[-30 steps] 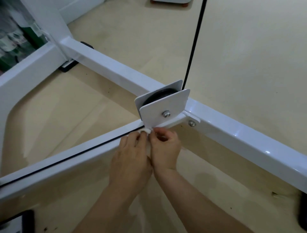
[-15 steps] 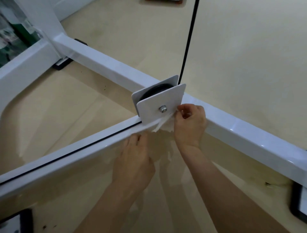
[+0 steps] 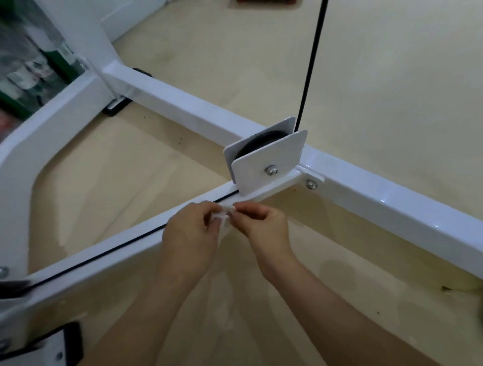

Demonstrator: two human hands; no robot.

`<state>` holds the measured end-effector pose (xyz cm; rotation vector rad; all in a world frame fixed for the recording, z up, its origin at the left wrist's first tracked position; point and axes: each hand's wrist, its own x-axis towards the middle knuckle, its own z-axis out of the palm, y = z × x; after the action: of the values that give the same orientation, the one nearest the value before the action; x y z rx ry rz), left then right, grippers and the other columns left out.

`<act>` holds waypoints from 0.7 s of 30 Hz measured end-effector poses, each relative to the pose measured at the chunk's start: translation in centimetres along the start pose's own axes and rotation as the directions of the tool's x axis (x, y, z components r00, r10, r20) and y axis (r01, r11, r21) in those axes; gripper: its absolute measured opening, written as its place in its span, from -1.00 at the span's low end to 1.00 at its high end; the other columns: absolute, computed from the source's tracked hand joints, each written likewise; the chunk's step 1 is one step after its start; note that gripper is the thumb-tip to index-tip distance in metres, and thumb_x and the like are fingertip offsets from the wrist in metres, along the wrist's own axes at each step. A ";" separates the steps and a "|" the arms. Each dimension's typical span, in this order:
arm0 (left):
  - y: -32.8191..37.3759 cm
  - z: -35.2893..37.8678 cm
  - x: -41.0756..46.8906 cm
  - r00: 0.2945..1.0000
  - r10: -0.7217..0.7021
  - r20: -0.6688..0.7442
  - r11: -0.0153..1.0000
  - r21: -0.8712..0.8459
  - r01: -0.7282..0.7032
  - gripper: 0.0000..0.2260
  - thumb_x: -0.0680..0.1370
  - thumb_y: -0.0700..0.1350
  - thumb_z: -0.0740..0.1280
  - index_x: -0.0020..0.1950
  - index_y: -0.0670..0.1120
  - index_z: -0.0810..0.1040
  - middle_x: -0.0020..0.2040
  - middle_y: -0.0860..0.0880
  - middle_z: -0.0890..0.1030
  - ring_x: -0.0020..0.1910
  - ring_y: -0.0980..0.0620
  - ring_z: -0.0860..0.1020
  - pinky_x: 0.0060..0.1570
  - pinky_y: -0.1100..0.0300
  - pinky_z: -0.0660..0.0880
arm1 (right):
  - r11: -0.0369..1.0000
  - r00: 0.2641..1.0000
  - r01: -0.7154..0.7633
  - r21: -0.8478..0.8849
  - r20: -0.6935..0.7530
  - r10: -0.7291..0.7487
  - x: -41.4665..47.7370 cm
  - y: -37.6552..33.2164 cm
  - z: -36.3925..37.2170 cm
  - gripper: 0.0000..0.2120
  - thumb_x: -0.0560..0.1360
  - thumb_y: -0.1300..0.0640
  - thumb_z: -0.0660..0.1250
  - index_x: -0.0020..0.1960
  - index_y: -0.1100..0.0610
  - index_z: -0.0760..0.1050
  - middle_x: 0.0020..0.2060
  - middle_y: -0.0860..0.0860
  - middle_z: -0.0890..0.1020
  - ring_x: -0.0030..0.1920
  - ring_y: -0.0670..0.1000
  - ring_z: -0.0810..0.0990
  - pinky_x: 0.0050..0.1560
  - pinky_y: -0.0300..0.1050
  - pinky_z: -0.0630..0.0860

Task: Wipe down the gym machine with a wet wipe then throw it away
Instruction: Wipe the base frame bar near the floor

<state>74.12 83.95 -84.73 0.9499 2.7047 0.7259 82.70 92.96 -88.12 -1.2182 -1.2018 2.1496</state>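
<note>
A pale beige floor (image 3: 392,78) fills most of the frame, smooth and slightly glossy. Small dark specks (image 3: 179,142) dot it left of centre, and a larger dark smudge (image 3: 445,288) sits near the right edge, low down. A faint, rounded darker patch (image 3: 337,269) shows at lower right. In the upper left corner lies a blurred clutter of goods (image 3: 28,68), white and grey, too soft to name, with a dark green upright strip (image 3: 58,61) among them and a reddish blur (image 3: 5,122) at the left edge below. A white skirting board (image 3: 128,23) runs diagonally near the top left. At the top edge, centre, a dark red object (image 3: 264,2) is cut off by the frame.
</note>
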 end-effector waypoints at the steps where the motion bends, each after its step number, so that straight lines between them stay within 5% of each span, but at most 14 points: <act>1: -0.1 -0.4 0.6 0.999 -0.035 -0.038 0.998 -0.050 0.033 -0.86 0.54 -0.14 0.35 0.05 0.03 0.64 -0.14 0.16 0.56 -0.16 0.16 0.48 -0.14 0.33 0.29 | 1.000 1.000 0.008 -0.026 -0.003 -0.008 -0.2 -0.1 0.0 -0.86 0.42 0.37 0.45 -0.18 0.14 0.65 -0.24 0.10 0.71 -0.19 0.01 0.70 -0.07 -0.19 0.62; 6: -0.2 -2.6 4.3 0.896 -0.369 -0.248 0.895 -0.355 0.270 -0.85 0.54 -0.13 0.30 0.07 0.03 0.57 -0.09 0.04 0.58 -0.07 0.03 0.56 -0.08 0.20 0.42 | 0.994 0.997 0.007 -0.108 -0.078 -0.015 -0.1 -0.3 0.8 -0.85 0.45 0.39 0.41 -0.22 0.19 0.63 -0.33 0.10 0.68 -0.31 0.02 0.67 -0.13 -0.13 0.64; 8: 0.1 -3.1 3.8 0.903 -0.274 -0.331 0.947 -0.256 0.194 -0.90 0.51 -0.15 0.29 -0.02 0.03 0.53 -0.09 0.01 0.57 -0.13 0.03 0.52 -0.09 0.14 0.45 | 0.992 0.989 -0.103 0.068 -0.095 0.110 -0.2 -0.2 1.3 -0.91 0.45 0.42 0.40 -0.17 0.27 0.61 -0.32 0.11 0.66 -0.26 0.05 0.68 -0.07 -0.13 0.64; 12: -0.2 -0.8 -1.1 0.965 0.203 -0.167 0.979 0.008 -0.205 -0.92 0.39 -0.18 0.30 -0.19 -0.06 0.59 -0.21 0.04 0.57 -0.22 0.06 0.51 -0.14 0.23 0.41 | 0.827 0.958 -0.245 0.507 -0.008 0.288 -0.5 -0.3 1.2 -0.88 0.47 0.47 0.35 0.00 0.38 0.55 -0.20 0.17 0.63 -0.22 0.02 0.67 -0.07 -0.19 0.65; 15: -2.0 1.3 -0.9 0.964 0.253 -0.078 0.962 0.124 -0.242 -0.62 0.41 -0.18 0.44 0.22 -0.15 0.56 0.19 -0.11 0.56 0.17 -0.09 0.50 0.21 0.21 0.34 | 0.775 0.956 -0.258 0.577 0.038 0.290 -0.8 -0.7 1.2 -0.89 0.49 0.46 0.32 -0.01 0.35 0.54 -0.14 0.19 0.63 -0.16 0.04 0.66 -0.07 -0.19 0.65; 18: -1.4 2.0 1.3 0.958 0.161 0.237 0.906 0.351 -0.239 -0.23 0.50 0.13 0.36 0.58 -0.07 0.06 0.57 -0.06 0.13 0.54 -0.05 0.12 0.49 -0.01 0.05 | 0.907 0.962 -0.208 0.367 -0.092 0.258 -0.9 -0.8 1.4 -0.83 0.51 0.43 0.27 0.01 0.23 0.53 -0.18 0.14 0.62 -0.31 0.00 0.61 -0.33 -0.21 0.57; 21: 0.1 2.9 3.3 0.934 0.195 0.298 0.846 0.431 -0.314 -0.35 0.56 0.08 0.21 0.56 -0.06 0.00 0.54 -0.03 0.16 0.51 -0.03 0.15 0.49 -0.03 0.08 | 0.999 0.976 -0.015 0.031 -0.216 0.021 -0.9 -0.8 1.4 -0.76 0.46 0.46 0.22 -0.03 0.18 0.49 -0.27 0.16 0.51 -0.44 -0.05 0.51 -0.44 -0.24 0.41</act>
<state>72.50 87.23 -87.23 1.4250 2.5987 -0.0457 81.92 92.08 -86.68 -1.4141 -1.0671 1.9787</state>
